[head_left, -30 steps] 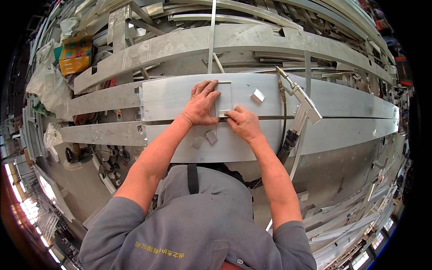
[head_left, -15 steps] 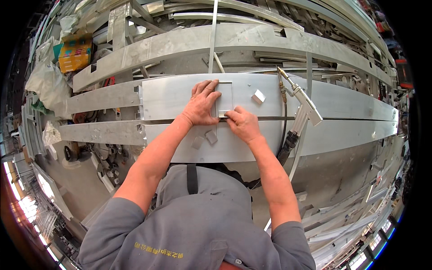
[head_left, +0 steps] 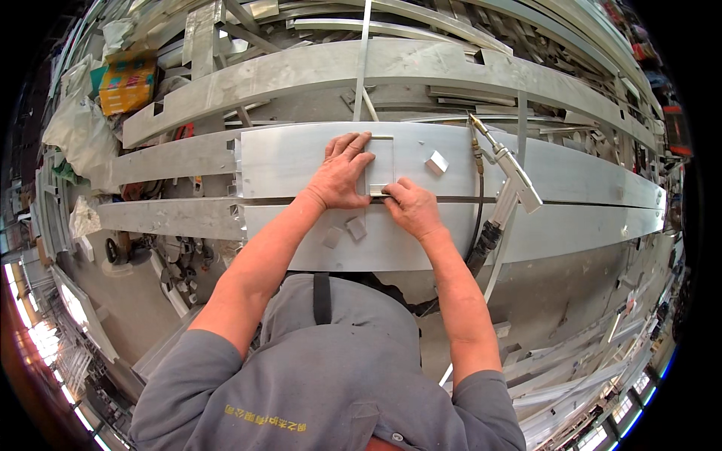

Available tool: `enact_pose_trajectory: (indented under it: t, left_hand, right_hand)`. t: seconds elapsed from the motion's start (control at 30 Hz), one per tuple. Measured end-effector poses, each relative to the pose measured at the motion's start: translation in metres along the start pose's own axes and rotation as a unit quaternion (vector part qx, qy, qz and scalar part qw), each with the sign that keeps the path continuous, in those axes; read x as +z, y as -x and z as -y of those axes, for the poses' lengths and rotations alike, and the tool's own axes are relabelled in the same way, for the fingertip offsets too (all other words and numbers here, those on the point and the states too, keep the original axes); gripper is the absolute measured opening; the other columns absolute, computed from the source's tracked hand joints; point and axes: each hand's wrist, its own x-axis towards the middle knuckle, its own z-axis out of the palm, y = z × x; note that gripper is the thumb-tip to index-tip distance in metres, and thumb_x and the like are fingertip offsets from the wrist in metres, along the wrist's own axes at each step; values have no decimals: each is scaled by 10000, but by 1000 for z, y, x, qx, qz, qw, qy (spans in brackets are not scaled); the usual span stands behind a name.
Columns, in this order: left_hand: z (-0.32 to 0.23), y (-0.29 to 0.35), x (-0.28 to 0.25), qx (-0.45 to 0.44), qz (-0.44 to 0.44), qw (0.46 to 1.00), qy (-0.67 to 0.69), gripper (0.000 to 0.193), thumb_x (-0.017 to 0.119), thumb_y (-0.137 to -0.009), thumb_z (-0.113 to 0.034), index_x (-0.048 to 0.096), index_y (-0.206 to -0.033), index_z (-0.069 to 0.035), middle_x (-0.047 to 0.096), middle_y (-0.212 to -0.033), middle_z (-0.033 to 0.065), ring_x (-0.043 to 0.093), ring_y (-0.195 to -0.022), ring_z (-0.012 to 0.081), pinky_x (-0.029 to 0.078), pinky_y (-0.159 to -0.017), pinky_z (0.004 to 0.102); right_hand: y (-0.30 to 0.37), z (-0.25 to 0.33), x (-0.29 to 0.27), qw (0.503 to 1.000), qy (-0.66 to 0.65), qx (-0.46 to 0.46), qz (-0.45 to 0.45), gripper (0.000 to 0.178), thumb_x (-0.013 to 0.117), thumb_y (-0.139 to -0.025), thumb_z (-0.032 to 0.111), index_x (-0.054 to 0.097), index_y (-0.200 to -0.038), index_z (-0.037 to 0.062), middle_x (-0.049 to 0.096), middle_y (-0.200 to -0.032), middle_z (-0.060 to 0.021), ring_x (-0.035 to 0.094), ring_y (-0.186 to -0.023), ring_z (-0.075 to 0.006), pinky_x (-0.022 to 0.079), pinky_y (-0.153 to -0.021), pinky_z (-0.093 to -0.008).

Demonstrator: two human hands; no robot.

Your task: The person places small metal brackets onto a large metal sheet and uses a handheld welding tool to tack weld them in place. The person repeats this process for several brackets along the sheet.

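My left hand (head_left: 344, 171) lies spread on the far silver metal panel (head_left: 293, 150), beside a narrow rectangular outline (head_left: 392, 161). Its fingertips touch near the top of the outline, and its thumb reaches toward the bottom. At that lower end sits a small metal piece (head_left: 377, 190), close to the gap between the two panels. The fingers of my right hand (head_left: 415, 209) are closed in a pinch at the right end of this piece. Whether the outline is a cut or a thin frame, I cannot tell. The right thumb tip is partly hidden.
A small metal block (head_left: 436, 162) lies right of the outline. Two flat pieces (head_left: 356, 228) rest on the near panel (head_left: 429, 248). A welding torch (head_left: 511, 165) with a black hose lies across the panels at right. Scrap metal bars (head_left: 421, 34) pile up beyond.
The whole view has shifted slightly right. Both hands stay almost in place, with my right hand's fingers drawn a little to the right along the small metal piece.
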Motion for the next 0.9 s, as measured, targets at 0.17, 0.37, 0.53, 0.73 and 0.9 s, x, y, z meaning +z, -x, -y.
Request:
enact_pose_trajectory:
  t: [0.17,0.37,0.53,0.73,0.9]
  left_hand:
    - [1,1,0,-1,1,1000,-2,797,856,-522,-327,595,-1226,-60,389,-1550,207,321,-1434,397,252,-1197,506]
    - [-1,1,-2,-3,3,1000,-2,808,856,-524,-318,585,-1242,-64,379,-1561,203,319,-1431,406,255,-1197,510]
    - [-9,3,-7,5,-18,1000,-12,807,875,-555,-277,565,-1273,-75,379,-1561,178,327,-1418,426,296,-1177,523]
    - [-18,21,6,25,43,994,92,545,803,-685,-74,568,-1176,-64,659,-1037,102,615,-1035,304,529,-915,402]
    - [-18,21,25,73,-39,993,83,410,759,-705,-15,559,-1062,-50,652,-855,79,637,-873,285,549,-809,383]
  right_hand:
    - [-3,3,0,1000,16,-23,-1,166,747,-794,132,682,-946,121,617,-871,-65,657,-748,-317,547,-643,-436]
    - [-6,0,9,997,52,-60,8,150,716,-766,84,622,-883,86,592,-858,-97,645,-760,-337,546,-641,-450]
    - [-11,-1,6,995,60,-80,28,131,691,-766,79,577,-827,64,595,-872,-127,668,-736,-351,569,-653,-447]
    - [-10,-5,13,996,33,-77,21,119,679,-765,70,588,-840,64,599,-875,-128,667,-741,-356,563,-656,-455]
    - [-12,-3,10,997,30,-67,31,127,677,-763,71,597,-861,65,601,-881,-127,664,-747,-360,560,-667,-460]
